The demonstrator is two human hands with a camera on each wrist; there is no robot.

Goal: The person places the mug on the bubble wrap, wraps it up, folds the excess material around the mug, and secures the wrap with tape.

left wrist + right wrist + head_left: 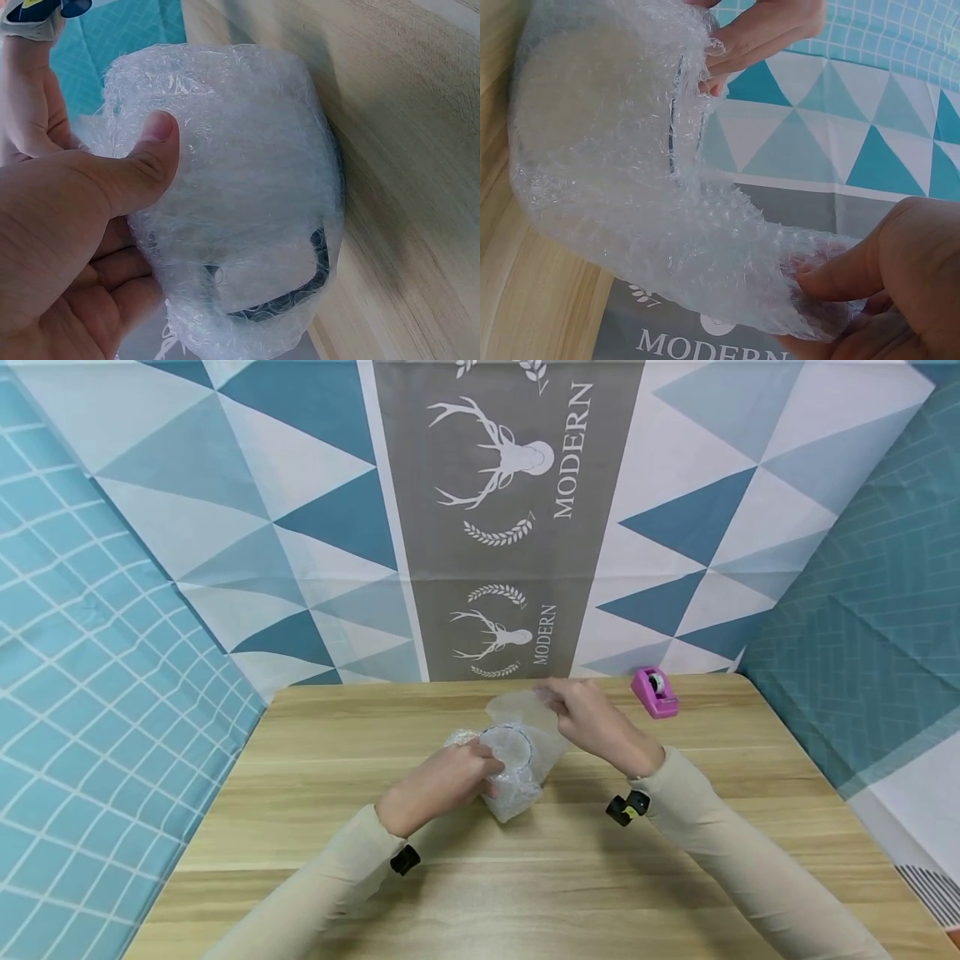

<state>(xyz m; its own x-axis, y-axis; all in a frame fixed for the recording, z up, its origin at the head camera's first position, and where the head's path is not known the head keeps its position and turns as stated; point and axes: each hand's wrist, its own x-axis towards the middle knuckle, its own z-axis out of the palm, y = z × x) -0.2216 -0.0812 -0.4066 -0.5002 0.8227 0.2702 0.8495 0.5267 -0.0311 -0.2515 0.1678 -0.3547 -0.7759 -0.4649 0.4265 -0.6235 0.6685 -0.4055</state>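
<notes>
A pale mug (508, 748) with a dark rim stands on the table, wrapped in clear bubble wrap (735, 247). Through the plastic in the left wrist view shows its dark-edged handle (321, 259). My left hand (448, 777) grips the wrapped mug from the side, thumb (154, 154) on the plastic and the other fingers partly hidden behind it. Off to the right, my right hand (596, 720) pinches the loose end of the bubble wrap between thumb and fingers, holding that flap away from the mug. Most of the mug's surface is blurred by the wrap.
A pink tape dispenser (655, 692) sits at the back right of the wooden table (337, 718). Behind the table hangs a patterned cloth (510, 560), with blue cloths on the left and right sides. Each wrist carries a small black camera.
</notes>
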